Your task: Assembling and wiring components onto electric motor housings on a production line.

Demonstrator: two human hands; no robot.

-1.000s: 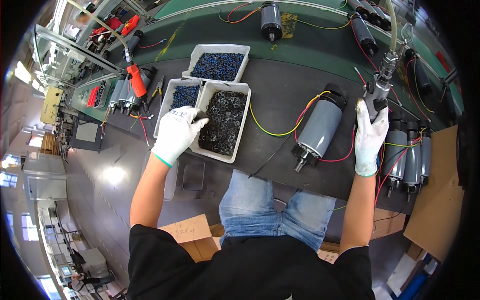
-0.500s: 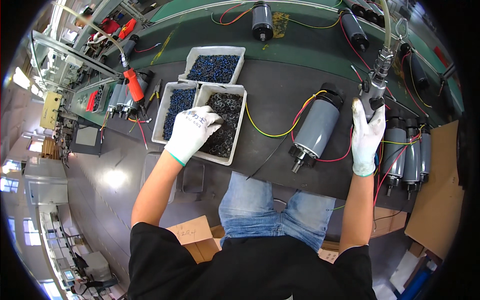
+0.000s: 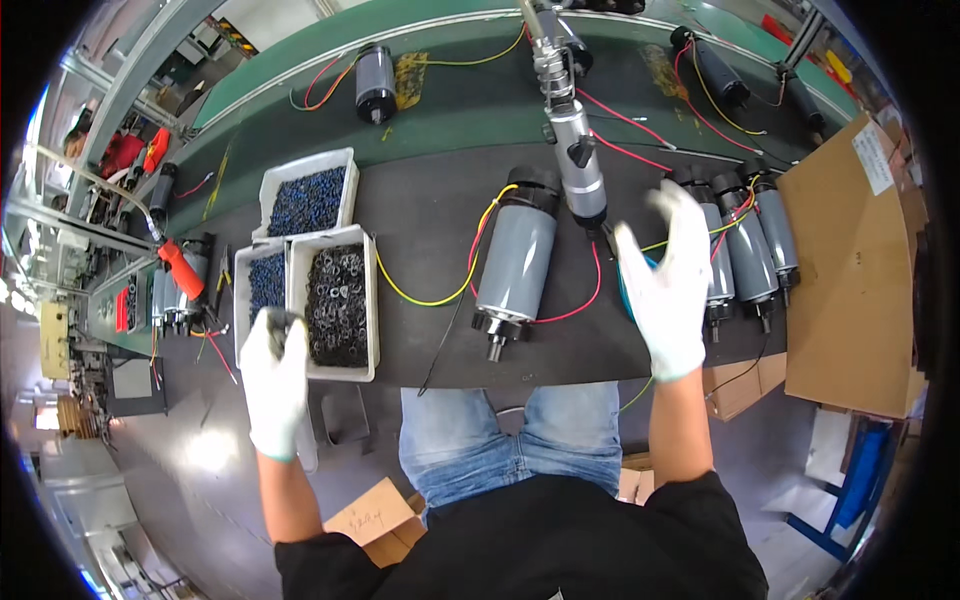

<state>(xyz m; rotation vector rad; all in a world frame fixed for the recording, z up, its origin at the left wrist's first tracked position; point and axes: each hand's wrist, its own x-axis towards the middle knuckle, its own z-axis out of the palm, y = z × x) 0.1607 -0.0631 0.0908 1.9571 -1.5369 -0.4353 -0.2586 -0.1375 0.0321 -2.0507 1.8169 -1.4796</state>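
Note:
My left hand (image 3: 275,385), in a white glove, is at the near side of the bins, its thumb and fingers pinched together. Its fingertips look dark, and what they hold, if anything, I cannot make out. Beside it stand a white bin of dark ring-shaped washers (image 3: 338,305) and a smaller-looking bin of blue-black screws (image 3: 267,283). My right hand (image 3: 668,285), also gloved and slightly blurred, has its fingers apart and empty. Just left of it hangs a silver air screwdriver (image 3: 577,160). A grey cylindrical motor (image 3: 517,260) lies between my hands, shaft toward me.
Another bin of blue-black screws (image 3: 308,202) sits farther back. Several grey motors (image 3: 745,245) lie at the right, by a cardboard box (image 3: 850,270). A red-handled tool (image 3: 180,268) hangs at the left. A green conveyor (image 3: 455,100) carrying motors runs along the back.
My left hand has come out of the washer bin toward its near left corner. My right hand has let go of the air screwdriver and spread its fingers. The view has shifted right.

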